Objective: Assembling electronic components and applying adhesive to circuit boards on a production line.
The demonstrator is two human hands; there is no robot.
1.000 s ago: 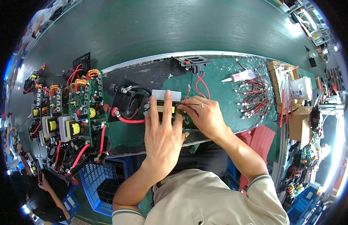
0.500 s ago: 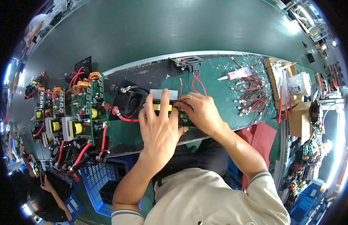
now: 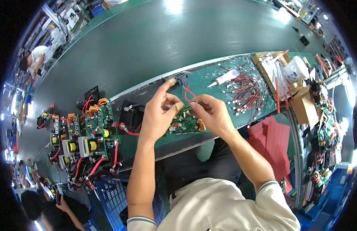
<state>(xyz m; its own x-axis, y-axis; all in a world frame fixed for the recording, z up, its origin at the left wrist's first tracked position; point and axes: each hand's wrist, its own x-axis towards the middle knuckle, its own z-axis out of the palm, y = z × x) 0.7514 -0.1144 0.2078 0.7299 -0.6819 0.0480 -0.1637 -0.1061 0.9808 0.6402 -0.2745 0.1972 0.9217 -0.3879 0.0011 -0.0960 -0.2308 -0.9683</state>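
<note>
A green circuit board (image 3: pixel 182 126) packed with small parts lies on the bench in front of me, its far side partly covered by my hands. Above its left end is my left hand (image 3: pixel 157 111), with the index finger stretched away and the thumb bent in against the curled fingers; whatever is between them is hidden. My right hand (image 3: pixel 213 113) pinches at the twisted red wire (image 3: pixel 189 91), over the board's far right edge. That wire runs from a black connector (image 3: pixel 183 80) by a dark slotted panel at the bench's far edge.
Upright finished-looking boards (image 3: pixel 88 142) with red cables crowd the left. Beside my left hand stands a black fan-like unit (image 3: pixel 131 117). To the right lie a glue tube (image 3: pixel 227 77), many red wire leads (image 3: pixel 248 92), a cardboard tray (image 3: pixel 263 63) and a white tub (image 3: pixel 296 69).
My left hand has lifted off the grey and yellow block on the board, raising its index finger. My right hand stays pinched near the wire. The whole view has turned slightly.
</note>
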